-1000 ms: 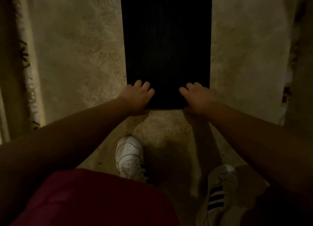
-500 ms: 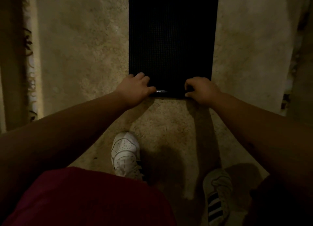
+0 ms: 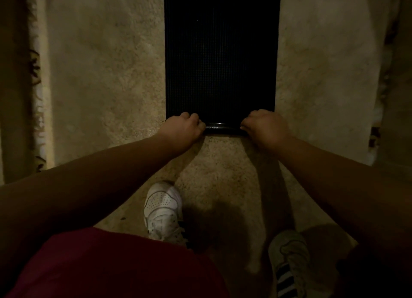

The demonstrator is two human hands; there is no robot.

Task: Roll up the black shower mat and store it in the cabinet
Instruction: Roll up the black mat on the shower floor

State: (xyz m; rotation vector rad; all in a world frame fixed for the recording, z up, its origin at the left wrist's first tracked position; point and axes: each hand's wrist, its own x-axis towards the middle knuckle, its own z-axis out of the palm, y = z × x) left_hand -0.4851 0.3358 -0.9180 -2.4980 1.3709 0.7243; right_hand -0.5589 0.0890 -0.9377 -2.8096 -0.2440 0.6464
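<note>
The black, finely gridded rubber shower mat (image 3: 220, 52) lies flat on a beige shaggy carpet (image 3: 107, 74), its near end curled into a thin, glossy roll (image 3: 221, 128). The left hand (image 3: 182, 130) grips the roll's left end with fingers curled over it, and the right hand (image 3: 265, 129) grips the right end likewise. Below, a white perforated sneaker (image 3: 163, 210) and a black-striped sneaker (image 3: 289, 262) stand on the carpet.

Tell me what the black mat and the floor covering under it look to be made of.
Black mat: probably rubber or soft plastic; a fine grid texture, and the rolled edge shines glossy between the left hand and right hand. Floor covering: seemingly beige pile carpet, matte and fuzzy.
</note>
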